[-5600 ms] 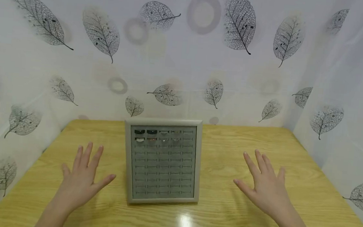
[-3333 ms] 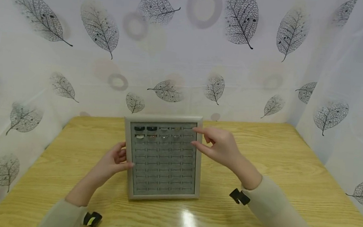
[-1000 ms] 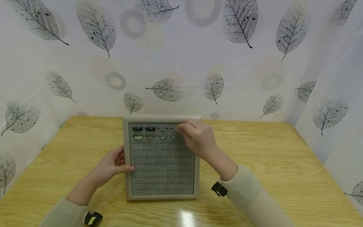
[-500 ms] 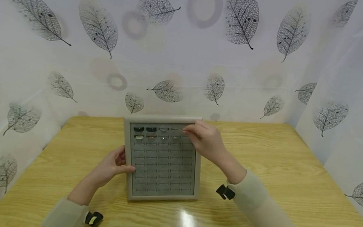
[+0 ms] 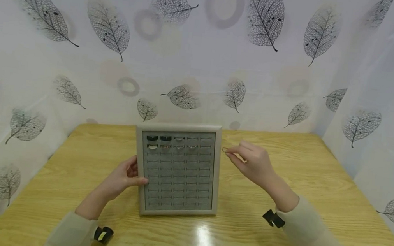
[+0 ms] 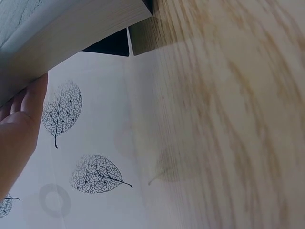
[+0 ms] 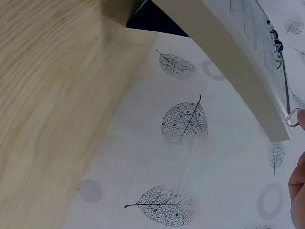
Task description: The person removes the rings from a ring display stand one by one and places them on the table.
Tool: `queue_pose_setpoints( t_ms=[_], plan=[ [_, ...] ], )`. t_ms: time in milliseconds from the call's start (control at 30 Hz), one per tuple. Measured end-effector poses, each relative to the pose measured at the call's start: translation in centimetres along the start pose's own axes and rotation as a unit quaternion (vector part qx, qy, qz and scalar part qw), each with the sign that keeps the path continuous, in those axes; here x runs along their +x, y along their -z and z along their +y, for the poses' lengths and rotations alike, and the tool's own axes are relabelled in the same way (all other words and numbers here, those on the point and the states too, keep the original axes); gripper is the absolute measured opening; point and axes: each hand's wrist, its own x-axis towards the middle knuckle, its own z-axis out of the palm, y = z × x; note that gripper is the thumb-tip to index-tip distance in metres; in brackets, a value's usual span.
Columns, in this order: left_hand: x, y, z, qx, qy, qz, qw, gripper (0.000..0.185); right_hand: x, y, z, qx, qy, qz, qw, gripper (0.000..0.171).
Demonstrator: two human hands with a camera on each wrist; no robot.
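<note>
While the left hand (image 5: pixel 118 179) is gripping a framed ring display (image 5: pixel 178 180) at its nine o'clock edge, thumb in front, fingers partly hidden behind, the right hand (image 5: pixel 256 163) is pinching a ring (image 5: pixel 224 150) between thumb and forefinger just beside its two o'clock. More rings (image 5: pixel 165 138) are sitting toward eleven o'clock; a leaf-print backdrop (image 5: pixel 209 61) is hanging beyond.

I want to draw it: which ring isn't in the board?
The thin ring pinched in the right hand; the other rings sit in the top two rows of the board.
</note>
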Motion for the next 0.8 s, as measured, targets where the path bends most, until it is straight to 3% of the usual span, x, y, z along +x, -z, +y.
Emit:
queue_pose_setpoints(
  t_ms=[333,467,500,633,800],
  plan=[
    [0.2,0.1,0.1,0.006,-0.013,-0.001,0.9999,0.067,-2.8,0.7,1.3,-0.022,0.001,-0.060,0.998,0.034],
    [0.2,0.1,0.2,0.008,-0.011,0.000,0.9999,0.067,-4.1,0.3,1.8,-0.028,-0.008,-0.098,0.995,0.010],
    [0.2,0.0,0.2,0.008,-0.009,0.001,0.9999,0.067,-4.4,0.1,1.9,-0.029,-0.010,-0.110,0.993,0.004],
    [0.1,0.0,0.2,0.006,-0.006,0.002,1.0000,0.067,-5.6,-0.4,2.2,-0.030,-0.021,-0.162,0.986,0.014],
    [0.0,-0.1,0.1,0.004,-0.002,0.003,1.0000,0.068,-6.7,-0.9,2.3,-0.031,-0.042,-0.229,0.972,0.012]
  ],
)
